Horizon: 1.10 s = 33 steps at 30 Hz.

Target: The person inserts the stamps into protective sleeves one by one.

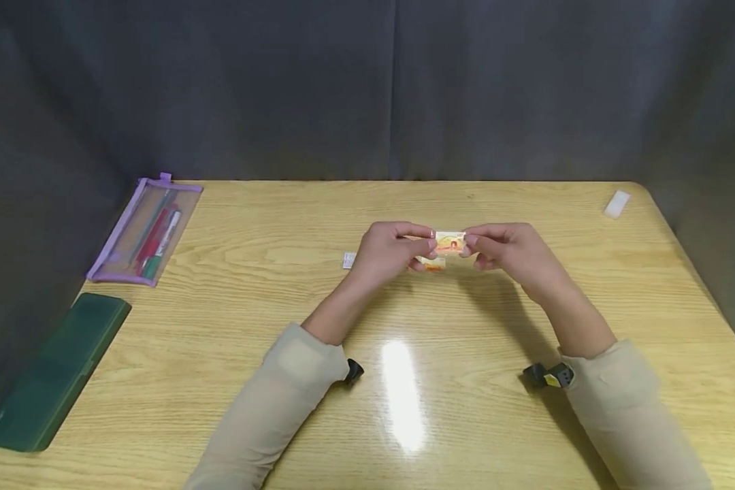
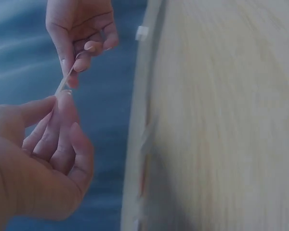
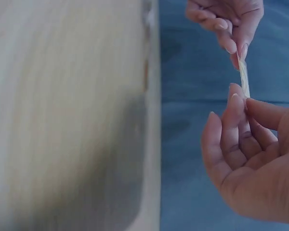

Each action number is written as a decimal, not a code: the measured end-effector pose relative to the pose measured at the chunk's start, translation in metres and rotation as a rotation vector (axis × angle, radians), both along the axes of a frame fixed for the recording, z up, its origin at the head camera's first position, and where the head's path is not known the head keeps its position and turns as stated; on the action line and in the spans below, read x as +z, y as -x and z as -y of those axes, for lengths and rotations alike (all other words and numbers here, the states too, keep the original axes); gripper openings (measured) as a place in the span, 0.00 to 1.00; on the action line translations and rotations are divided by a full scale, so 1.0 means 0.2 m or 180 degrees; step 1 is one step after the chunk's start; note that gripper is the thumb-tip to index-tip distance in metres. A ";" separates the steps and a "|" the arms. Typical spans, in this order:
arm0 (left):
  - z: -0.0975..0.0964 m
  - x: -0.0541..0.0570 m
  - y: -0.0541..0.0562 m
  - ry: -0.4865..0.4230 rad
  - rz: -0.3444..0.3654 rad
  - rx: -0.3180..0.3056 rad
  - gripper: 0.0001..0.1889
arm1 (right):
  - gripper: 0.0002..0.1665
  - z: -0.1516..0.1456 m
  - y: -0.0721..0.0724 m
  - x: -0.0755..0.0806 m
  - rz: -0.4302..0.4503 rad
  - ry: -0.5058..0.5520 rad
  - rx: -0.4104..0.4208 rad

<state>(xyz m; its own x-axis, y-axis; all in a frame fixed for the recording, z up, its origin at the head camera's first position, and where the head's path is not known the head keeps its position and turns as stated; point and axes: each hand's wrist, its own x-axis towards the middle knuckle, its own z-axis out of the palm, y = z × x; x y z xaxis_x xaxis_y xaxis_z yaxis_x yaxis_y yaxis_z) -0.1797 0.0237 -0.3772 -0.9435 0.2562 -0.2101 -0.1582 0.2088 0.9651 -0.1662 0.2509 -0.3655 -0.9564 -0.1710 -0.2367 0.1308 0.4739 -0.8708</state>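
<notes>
In the head view a small, thin printed card (image 1: 450, 243) with a pale yellow and orange picture is held up over the table. My left hand (image 1: 387, 253) pinches its left end between thumb and fingertips. Its right end is pinched the same way by my right hand (image 1: 510, 253). Both wrist views show the card (image 3: 244, 79) nearly edge-on, stretched between the two sets of fingertips. Just below it in the head view lies a similar orange-printed piece (image 1: 435, 264), partly covered by the left fingers. A small white printed piece (image 1: 348, 260) lies beside the left hand.
On the wooden table (image 1: 233, 340), a clear purple-edged zip pouch (image 1: 122, 235) with pens lies at the far left. A dark green case (image 1: 58, 371) is nearer on that side. At the back right corner sits a small white block (image 1: 616, 204). Dark curtains surround the table.
</notes>
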 end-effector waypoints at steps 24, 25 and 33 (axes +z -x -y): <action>-0.35 -0.05 0.08 0.2305 -0.0442 -0.0380 0.07 | 0.20 -0.23 0.09 -0.11 0.0506 -0.0743 0.0297; -0.36 -0.05 0.08 0.2312 -0.0446 -0.0400 0.07 | 0.20 -0.23 0.09 -0.11 0.0523 -0.0728 0.0292; -0.38 -0.08 0.09 0.2503 -0.0545 -0.0442 0.05 | 0.17 -0.22 0.08 -0.12 0.0583 -0.0729 0.0328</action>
